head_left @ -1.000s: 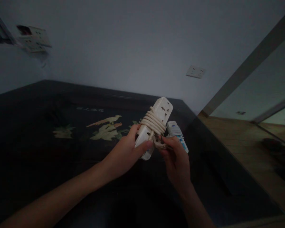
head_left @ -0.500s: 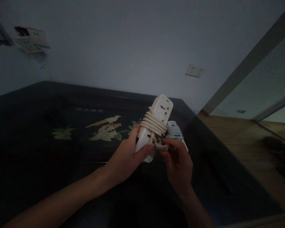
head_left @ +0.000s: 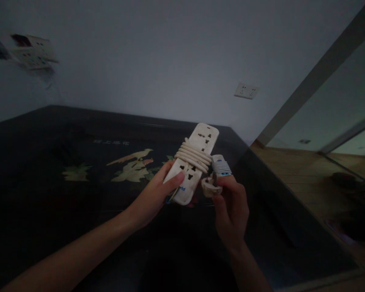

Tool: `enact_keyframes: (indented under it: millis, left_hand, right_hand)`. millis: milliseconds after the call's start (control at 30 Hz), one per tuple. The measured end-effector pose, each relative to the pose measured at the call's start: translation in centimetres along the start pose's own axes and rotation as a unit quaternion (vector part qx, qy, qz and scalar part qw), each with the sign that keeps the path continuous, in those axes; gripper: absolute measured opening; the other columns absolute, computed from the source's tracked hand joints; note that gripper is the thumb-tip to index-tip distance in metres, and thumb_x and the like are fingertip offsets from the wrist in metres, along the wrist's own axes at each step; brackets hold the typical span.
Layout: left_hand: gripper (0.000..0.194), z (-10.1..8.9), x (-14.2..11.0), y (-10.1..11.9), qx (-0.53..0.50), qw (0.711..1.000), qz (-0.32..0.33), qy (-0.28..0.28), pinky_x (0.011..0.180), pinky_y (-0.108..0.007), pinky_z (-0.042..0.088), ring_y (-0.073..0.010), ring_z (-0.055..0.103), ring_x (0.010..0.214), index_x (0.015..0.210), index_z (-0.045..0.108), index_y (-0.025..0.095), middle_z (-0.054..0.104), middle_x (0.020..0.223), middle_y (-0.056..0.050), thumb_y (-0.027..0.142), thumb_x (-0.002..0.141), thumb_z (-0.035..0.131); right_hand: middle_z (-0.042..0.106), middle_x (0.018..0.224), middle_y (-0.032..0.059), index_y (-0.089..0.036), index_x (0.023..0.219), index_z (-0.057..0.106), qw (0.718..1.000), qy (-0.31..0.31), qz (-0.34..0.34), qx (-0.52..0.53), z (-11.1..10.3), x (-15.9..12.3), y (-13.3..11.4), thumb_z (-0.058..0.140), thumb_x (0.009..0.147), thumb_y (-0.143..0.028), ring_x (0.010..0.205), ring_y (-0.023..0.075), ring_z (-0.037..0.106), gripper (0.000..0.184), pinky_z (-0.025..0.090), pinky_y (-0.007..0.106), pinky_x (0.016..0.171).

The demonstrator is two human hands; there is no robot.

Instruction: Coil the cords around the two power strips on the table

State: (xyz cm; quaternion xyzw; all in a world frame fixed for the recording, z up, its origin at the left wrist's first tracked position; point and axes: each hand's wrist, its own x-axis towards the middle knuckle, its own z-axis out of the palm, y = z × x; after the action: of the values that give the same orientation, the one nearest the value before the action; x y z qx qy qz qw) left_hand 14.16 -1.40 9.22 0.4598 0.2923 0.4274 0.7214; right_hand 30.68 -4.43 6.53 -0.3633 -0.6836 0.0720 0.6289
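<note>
My left hand [head_left: 161, 188] grips the lower left side of a white power strip [head_left: 205, 136], its thumb lying across the socket face. Several turns of white cord [head_left: 194, 156] are wound round the strip's middle. Between the thumb and fingers of my right hand [head_left: 232, 207] is a white plug [head_left: 211, 187], held just right of the strip's lower end, its pins pointing up. Behind my right fingers lies a second, smaller power strip [head_left: 221, 165], white and blue with a pale cord wrapped round it; its lower part is hidden.
The dark glossy table [head_left: 109, 211] carries a printed bird-and-leaf picture [head_left: 130, 170]. A wall socket [head_left: 246, 91] is behind it, and more socket plates [head_left: 36, 52] are at the upper left. Wooden floor [head_left: 292, 170] lies beyond the table's right edge.
My right hand has drawn the plug away from the strip's face, to the right. The strip has turned slightly, showing its lower sockets and blue lettering, and my left thumb has shifted onto its face.
</note>
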Motion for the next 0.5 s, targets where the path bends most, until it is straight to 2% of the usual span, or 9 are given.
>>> enact_keyframes:
  millis: [100, 300, 367, 500]
  left_hand:
    - [0.047, -0.05, 0.08, -0.11, 0.011, 1.000, 0.005, 0.011, 0.057, -0.032, 0.056, -0.0179, 0.066, 0.065, 0.117, 0.042, 0.017, 0.064, 0.102, -0.011, 0.041, 0.081, 0.062]
    - [0.039, -0.53, -0.05, -0.32, 0.147, 0.986, 0.064, 0.047, 0.065, -0.025, 0.051, -0.0197, 0.064, 0.085, 0.109, 0.052, 0.017, 0.064, 0.106, -0.009, 0.041, 0.081, 0.064]
    - [0.040, -0.45, -0.15, -0.23, 0.132, 0.988, 0.066, 0.043, 0.065, -0.025, 0.051, -0.0196, 0.064, 0.085, 0.110, 0.052, 0.016, 0.065, 0.105, -0.008, 0.040, 0.080, 0.064]
    - [0.048, -0.03, -0.19, 0.04, 0.009, 1.000, 0.002, -0.003, 0.055, -0.029, 0.054, -0.0188, 0.065, 0.066, 0.122, 0.048, 0.018, 0.067, 0.093, -0.008, 0.045, 0.083, 0.058]
  right_hand:
    - [0.058, 0.090, 0.0011, -0.027, 0.108, 0.054, 0.998, -0.042, -0.006, -0.040, -0.46, 0.33, -0.10, 0.053, 0.088, -0.014, 0.083, 0.0150, 0.056, 0.024, 0.048, 0.027, 0.068]
    - [0.057, 0.088, 0.0013, -0.026, 0.105, 0.055, 0.996, -0.082, 0.012, -0.046, -1.02, 0.95, -0.70, 0.056, 0.087, -0.017, 0.081, 0.0153, 0.055, 0.020, 0.048, 0.026, 0.064]
    - [0.056, 0.089, 0.0014, -0.026, 0.103, 0.056, 0.996, -0.076, 0.024, -0.027, -1.04, 0.97, -0.83, 0.056, 0.087, -0.020, 0.080, 0.0150, 0.055, 0.018, 0.049, 0.025, 0.062]
    - [0.052, 0.088, 0.0006, -0.026, 0.104, 0.056, 0.996, -0.039, 0.052, 0.057, -0.83, 0.72, -0.86, 0.054, 0.089, -0.025, 0.069, 0.0120, 0.055, 0.015, 0.049, 0.022, 0.051]
